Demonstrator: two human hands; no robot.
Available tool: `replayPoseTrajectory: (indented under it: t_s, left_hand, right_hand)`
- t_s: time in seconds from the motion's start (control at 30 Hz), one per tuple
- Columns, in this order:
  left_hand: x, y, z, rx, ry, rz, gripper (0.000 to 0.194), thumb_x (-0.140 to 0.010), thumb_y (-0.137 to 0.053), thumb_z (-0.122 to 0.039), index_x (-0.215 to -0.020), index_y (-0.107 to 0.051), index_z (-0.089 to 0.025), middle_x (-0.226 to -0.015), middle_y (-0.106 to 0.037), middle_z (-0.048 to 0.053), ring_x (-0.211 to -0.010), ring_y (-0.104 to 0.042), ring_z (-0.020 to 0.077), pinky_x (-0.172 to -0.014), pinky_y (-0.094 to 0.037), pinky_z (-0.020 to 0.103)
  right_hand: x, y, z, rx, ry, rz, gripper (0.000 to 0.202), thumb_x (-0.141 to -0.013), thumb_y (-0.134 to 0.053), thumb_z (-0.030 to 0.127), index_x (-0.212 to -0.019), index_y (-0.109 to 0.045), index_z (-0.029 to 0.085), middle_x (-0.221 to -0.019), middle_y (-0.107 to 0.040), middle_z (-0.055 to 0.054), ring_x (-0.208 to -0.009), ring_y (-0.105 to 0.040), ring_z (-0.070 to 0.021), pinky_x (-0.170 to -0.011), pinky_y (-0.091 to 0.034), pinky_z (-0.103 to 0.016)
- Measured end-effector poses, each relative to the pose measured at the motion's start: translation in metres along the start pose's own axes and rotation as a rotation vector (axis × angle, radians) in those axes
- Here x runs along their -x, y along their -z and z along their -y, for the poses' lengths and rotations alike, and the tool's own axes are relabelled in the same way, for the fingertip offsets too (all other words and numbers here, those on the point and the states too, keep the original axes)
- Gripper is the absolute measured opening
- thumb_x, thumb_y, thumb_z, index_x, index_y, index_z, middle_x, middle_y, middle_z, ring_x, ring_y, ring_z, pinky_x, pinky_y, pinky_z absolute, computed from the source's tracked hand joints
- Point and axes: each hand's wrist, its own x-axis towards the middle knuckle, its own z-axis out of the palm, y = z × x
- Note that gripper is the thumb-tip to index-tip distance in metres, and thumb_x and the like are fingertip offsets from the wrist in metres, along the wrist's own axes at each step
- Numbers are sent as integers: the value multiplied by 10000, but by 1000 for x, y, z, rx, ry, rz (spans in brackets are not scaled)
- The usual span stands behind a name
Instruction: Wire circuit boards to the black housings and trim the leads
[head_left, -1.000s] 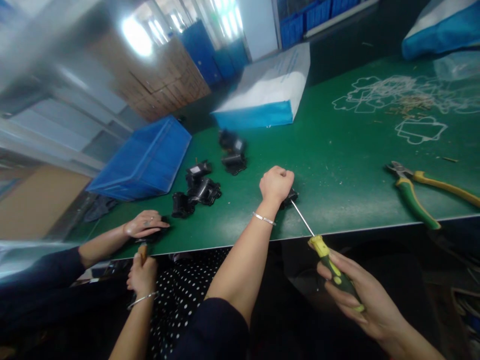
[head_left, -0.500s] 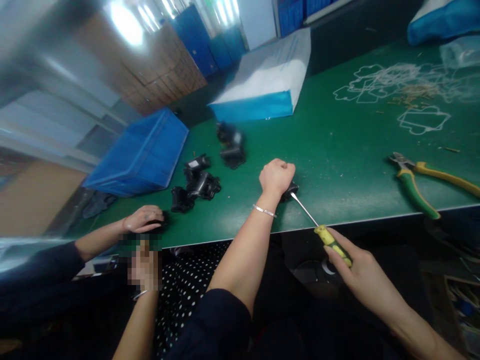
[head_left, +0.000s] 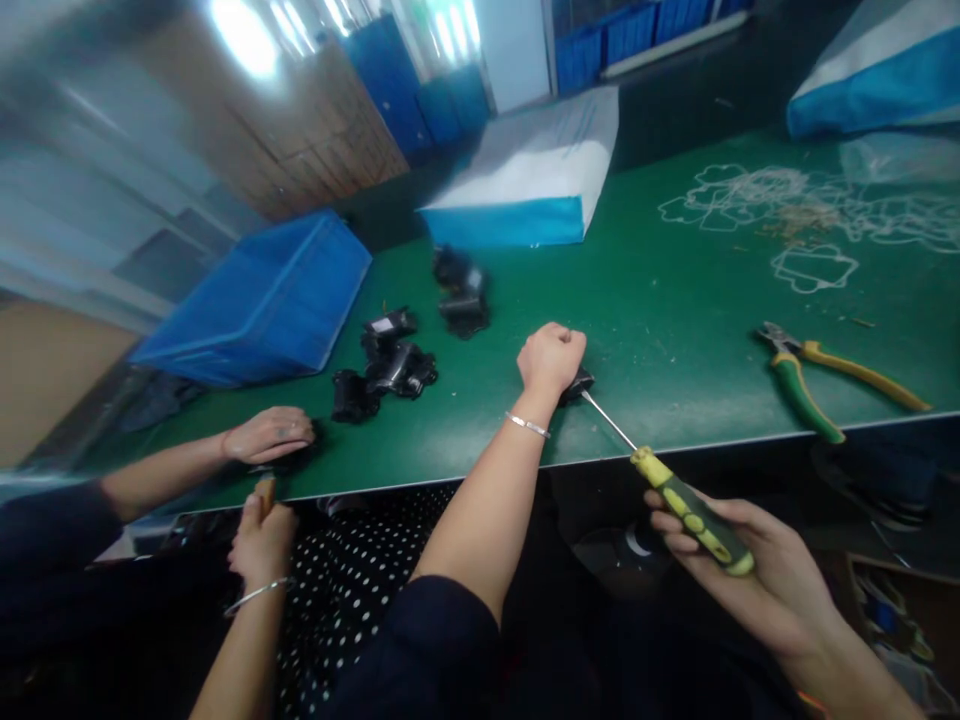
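My left hand (head_left: 551, 357) is closed over a small black part (head_left: 580, 384) near the table's front edge, pressing it to the surface. Most of that part is hidden under the hand. In my right hand (head_left: 757, 560) lies a screwdriver (head_left: 694, 518) with a yellow and dark green handle, the palm turned up and the fingers curled beneath it. The screwdriver's metal shaft slants up to the left, and its tip meets the black part's edge beside my left hand.
Black parts (head_left: 397, 367) lie left of centre, near a blue bin (head_left: 259, 305). A co-worker's hands (head_left: 270, 435) work at far left. Pliers (head_left: 810, 375) rest at right, before white looped gaskets (head_left: 814, 268). A white and blue bag (head_left: 517, 215) stands behind.
My right hand has rolled from a palm-down grip to palm up around the screwdriver, baring more of its handle. My left hand stays on the black part. The view has shifted slightly.
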Motion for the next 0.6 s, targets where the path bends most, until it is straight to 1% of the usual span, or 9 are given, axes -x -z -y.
replayPoseTrajectory:
  t_s: [0.03, 0.1, 0.2, 0.27, 0.33, 0.4, 0.47, 0.53, 0.6]
  left_hand:
    - [0, 0, 0, 0, 0, 0, 346, -851, -415, -408, -650, -637, -234, -948, -689, -13, -788, -604, 161, -656, -410, 240]
    - [0, 0, 0, 2, 4, 10, 352, -852, -414, -403, -643, -641, -234, -947, -690, -11, -787, -608, 163, -662, -418, 245]
    - [-1, 0, 0, -1, -1, 11, 339, -844, -422, -400, -653, -649, -236, -947, -691, -5, -791, -612, 170, -667, -423, 250]
    - [-1, 0, -1, -10, 3, 14, 327, -838, -431, -396, -665, -655, -234, -942, -693, 6, -802, -617, 176, -678, -429, 252]
    - [-1, 1, -1, -18, 18, 27, 326, -836, -435, -399, -673, -660, -229, -923, -695, 22, -814, -622, 184, -691, -436, 255]
    - [0, 2, -3, -12, 29, 38, 324, -836, -434, -396, -679, -664, -229, -908, -697, 30, -820, -626, 189, -699, -442, 257]
    - [0, 4, -4, 0, 36, 43, 313, -831, -440, -390, -678, -663, -233, -901, -699, 29, -820, -629, 192, -698, -446, 258]
    - [0, 4, -4, 11, 40, 41, 298, -823, -449, -383, -670, -659, -236, -902, -702, 25, -819, -632, 195, -692, -449, 260]
    - [0, 4, -4, 15, 42, 37, 293, -817, -453, -382, -659, -652, -236, -895, -702, 23, -810, -633, 198, -683, -450, 262]
  right_hand:
    - [-2, 3, -2, -121, -62, 34, 371, -832, -546, 238, -1176, -593, 106, -1030, -608, -127, -730, -576, -118, -504, -490, -160]
    - [-6, 5, -7, -238, -167, 103, 344, -885, -502, 241, -1202, -559, 121, -976, -591, -94, -540, -462, -36, -342, -341, -76]
    - [-7, -4, -12, -100, -146, 118, 305, -918, -502, 317, -1182, -560, 175, -847, -550, -11, -400, -242, 14, -278, -151, -66]
    - [-6, -12, -16, 197, -9, 49, 319, -905, -531, 376, -1169, -572, 201, -780, -533, 14, -392, -235, 6, -295, -158, -94]
    - [-5, -16, -19, 631, 221, -47, 388, -887, -551, 413, -1221, -568, 215, -777, -575, -8, -431, -379, -41, -340, -281, -142]
    - [-6, -11, -21, 1114, 524, -179, 455, -881, -548, 411, -1292, -552, 215, -877, -646, -63, -587, -560, -131, -473, -431, -214]
    - [-8, -1, -18, 1529, 800, -330, 454, -889, -532, 359, -1327, -546, 240, -1041, -666, -96, -799, -637, -208, -649, -487, -271]
    - [-10, 10, -11, 1773, 936, -428, 428, -905, -500, 309, -1330, -547, 296, -1150, -647, -85, -931, -636, -245, -765, -479, -311]
    - [-10, 18, -2, 1762, 929, -421, 427, -892, -525, 323, -1318, -556, 316, -1190, -633, -69, -1015, -614, -265, -850, -467, -348]
